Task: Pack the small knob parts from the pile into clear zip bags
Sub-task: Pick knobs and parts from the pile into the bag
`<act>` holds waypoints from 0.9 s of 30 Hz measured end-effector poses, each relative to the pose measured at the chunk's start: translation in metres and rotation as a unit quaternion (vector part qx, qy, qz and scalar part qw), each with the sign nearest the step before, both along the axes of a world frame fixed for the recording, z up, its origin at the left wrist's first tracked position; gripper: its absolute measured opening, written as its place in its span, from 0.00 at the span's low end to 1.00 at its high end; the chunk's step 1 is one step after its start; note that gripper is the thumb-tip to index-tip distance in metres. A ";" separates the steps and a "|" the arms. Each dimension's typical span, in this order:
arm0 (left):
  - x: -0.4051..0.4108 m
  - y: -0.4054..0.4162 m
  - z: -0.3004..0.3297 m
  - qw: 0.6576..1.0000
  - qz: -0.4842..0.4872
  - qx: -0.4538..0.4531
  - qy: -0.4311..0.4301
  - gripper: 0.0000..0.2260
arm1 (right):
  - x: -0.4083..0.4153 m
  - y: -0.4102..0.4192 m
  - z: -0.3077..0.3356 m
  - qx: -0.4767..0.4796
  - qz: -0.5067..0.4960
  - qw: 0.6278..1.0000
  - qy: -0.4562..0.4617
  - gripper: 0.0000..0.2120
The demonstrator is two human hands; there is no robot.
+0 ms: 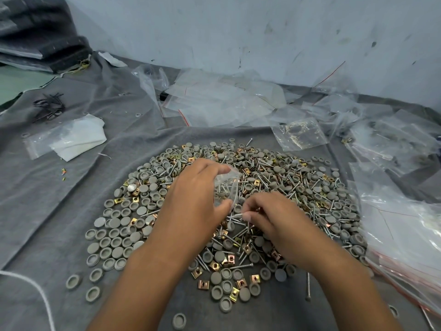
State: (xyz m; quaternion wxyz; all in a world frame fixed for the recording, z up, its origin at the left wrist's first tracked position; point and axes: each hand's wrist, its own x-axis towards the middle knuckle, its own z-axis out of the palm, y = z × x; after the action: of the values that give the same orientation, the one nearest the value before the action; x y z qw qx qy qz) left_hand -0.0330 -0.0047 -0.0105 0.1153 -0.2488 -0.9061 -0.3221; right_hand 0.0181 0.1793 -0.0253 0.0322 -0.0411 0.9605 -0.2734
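A wide pile [124, 225] of grey round knob caps, brass clips and screws is spread over a grey cloth [47, 199]. Over the pile's middle, my left hand [191, 201] holds a small clear zip bag [228, 185] between thumb and fingers, its mouth facing right. A few screws show inside the bag. Just right of it, my right hand [269, 218] pinches a silver screw [235, 215] between thumb and forefinger, the screw's tip close to the bag's mouth.
Empty clear zip bags [214, 99] lie heaped at the back by the wall. Filled bags [403, 225] pile along the right edge. A flat bag with white sheets [69, 137] lies left, near black ties [49, 106]. A white cord [28, 283] crosses the lower left.
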 end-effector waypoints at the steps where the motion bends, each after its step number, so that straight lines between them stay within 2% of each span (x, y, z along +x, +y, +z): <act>1: 0.000 0.000 0.000 1.000 -0.001 -0.002 0.000 0.25 | 0.000 0.002 0.003 -0.057 -0.010 0.998 0.004 0.05; 4: 0.000 0.000 0.000 1.000 -0.002 -0.007 0.001 0.26 | 0.003 0.005 0.013 -0.183 -0.030 0.980 0.066 0.06; 6: 0.000 0.000 0.000 1.000 -0.002 -0.009 0.003 0.26 | 0.004 0.003 0.016 -0.225 -0.040 0.966 0.122 0.07; 8: 0.001 0.001 0.000 1.000 -0.004 -0.009 0.008 0.25 | 0.004 -0.003 0.018 -0.208 -0.046 0.958 0.194 0.06; 10: 0.001 0.002 0.000 1.000 -0.008 -0.008 0.010 0.25 | 0.003 -0.012 0.018 -0.147 -0.043 0.953 0.262 0.06; 12: 0.002 0.002 0.001 1.000 -0.012 -0.007 0.011 0.24 | 0.001 -0.019 0.015 -0.099 -0.037 0.949 0.295 0.06; 17: 0.002 0.003 0.000 1.000 -0.011 -0.009 0.013 0.23 | -0.002 -0.030 0.008 -0.070 -0.068 0.945 0.313 0.08; 23: 0.001 0.003 0.000 1.000 -0.012 -0.007 0.012 0.23 | -0.003 -0.032 0.009 -0.138 -0.107 0.931 0.321 0.07; 25: 0.000 0.002 0.000 1.000 -0.007 -0.008 0.015 0.24 | -0.002 -0.022 0.011 -0.134 -0.126 0.940 0.286 0.06; 27: 0.001 0.001 0.000 1.000 -0.004 -0.009 0.013 0.25 | -0.001 -0.009 0.011 -0.089 -0.135 0.970 0.184 0.05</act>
State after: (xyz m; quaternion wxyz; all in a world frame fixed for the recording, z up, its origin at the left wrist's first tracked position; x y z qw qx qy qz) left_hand -0.0318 -0.0033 -0.0104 0.1231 -0.2573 -0.9066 -0.3110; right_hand 0.0167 0.1705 -0.0144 -0.1861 0.0362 0.9182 -0.3477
